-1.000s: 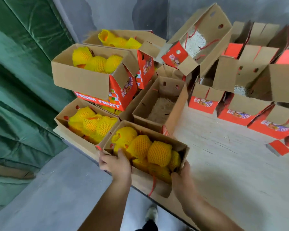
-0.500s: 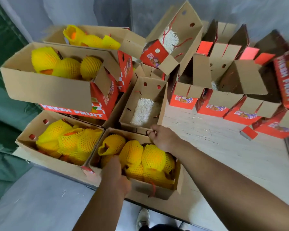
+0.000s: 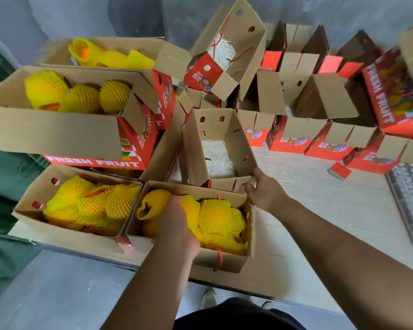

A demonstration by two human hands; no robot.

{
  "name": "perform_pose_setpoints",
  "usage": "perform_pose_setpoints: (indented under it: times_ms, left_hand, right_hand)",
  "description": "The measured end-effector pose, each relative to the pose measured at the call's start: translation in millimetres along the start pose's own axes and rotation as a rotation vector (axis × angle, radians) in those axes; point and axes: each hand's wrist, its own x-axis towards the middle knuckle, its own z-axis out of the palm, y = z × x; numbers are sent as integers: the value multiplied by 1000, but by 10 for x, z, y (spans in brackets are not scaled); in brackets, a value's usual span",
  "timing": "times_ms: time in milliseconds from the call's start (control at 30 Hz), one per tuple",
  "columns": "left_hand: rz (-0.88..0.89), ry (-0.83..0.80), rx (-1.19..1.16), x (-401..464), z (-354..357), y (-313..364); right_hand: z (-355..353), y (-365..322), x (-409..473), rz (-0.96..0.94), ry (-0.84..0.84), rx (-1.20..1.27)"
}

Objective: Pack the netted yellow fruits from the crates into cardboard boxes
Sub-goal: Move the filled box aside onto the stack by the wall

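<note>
Left hand [image 3: 177, 225] grips netted fruit [image 3: 153, 206] (in near box); right hand [image 3: 262, 191] pinches empty box [image 3: 239, 184] flap.

Bare tabletop [image 3: 320, 210] lies open on the right; stacked boxes [image 3: 57, 132] crowd the left.

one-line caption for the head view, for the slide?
Left hand on netted fruits in the near box; right hand grips the empty box behind.

Matt brown cardboard boxes [image 3: 222, 259] (red panels glossier) hold foam-netted fruits [image 3: 214, 216].
</note>
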Motion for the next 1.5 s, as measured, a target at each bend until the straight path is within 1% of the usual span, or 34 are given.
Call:
perform_pose_setpoints:
  times_ms: [33,100,133,233,300,400,433,467,533,600,700,767,833,900,1000,1067,1100,1167,1200,1267,1333,1367,1500]
  left_hand:
    - [15,22,-8,-9,-8,-26]
    - [65,35,87,-56,0,-53]
    - [97,63,98,-69,5,-73]
    - [166,106,67,-154,17,-76]
    - [241,113,77,-224,11,-112]
    - [379,120,142,-379,79,-162]
    - [453,110,151,-418,129,-181]
    - [533,58,163,-445,188,-220]
    - [651,-124,207,-449,337,-341]
    - [719,-282,358,-430,468,-483]
    - [772,-353,558,-367,688,-763]
    - [845,-374,645,-371,897,-979]
    - [939,-445,777,-403,1159,-1217]
    - [1020,-517,917,-434,1480,-1481]
    - [1187,-568,1145,-489,2001,-1944]
    - [1226,-602,1351,-538,2345,-2289]
    - [1231,-575,1460,-557,2458,-2425]
    - [1255,-414,1636,-631,2678,-2685]
    - [1257,-316,1680,-655,2755,-2773]
    - [1221,-163,1685,-702,2871,-2874]
    - [1133,-114,1609,-777,2989,-2955]
    - [1109,-138,1563,-829,3059,-3004]
    - [1127,-374,1411,-1081,3351,-3299]
  right_hand:
    - [16,-9,-15,-2,-6,14]
    - [51,-29,-39,-3,-8,39]
    - [63,-35,-49,-3,-4,46]
    - [58,-8,-68,6,-7,78]
    - [23,60,-91,39,-3,152]
    - [-103,248,-134,116,94,265]
    - [-169,334,-151,146,130,284]
    - [-243,434,-163,175,159,281]
    - [-410,670,-202,223,188,224]
    - [-600,935,-270,278,217,170]
    - [-922,1404,-420,375,265,145]
    - [-1144,1793,-575,440,305,160]
    - [-1351,2181,-770,452,327,214]
    - [-1561,2553,-956,425,305,193]
    - [-1887,3127,-1155,415,234,37]
    - [-2067,3448,-1275,430,212,9]
    - [-2116,3544,-1309,432,195,-15]
    - [-2190,3749,-1361,392,149,-51]
    - [-2199,3813,-1362,366,138,-58]
    - [-2190,3882,-1345,332,140,-19]
    - [-2141,3901,-1352,262,162,69]
    - [-2118,3890,-1363,230,164,116]
    - [-2074,3837,-1375,219,93,198]
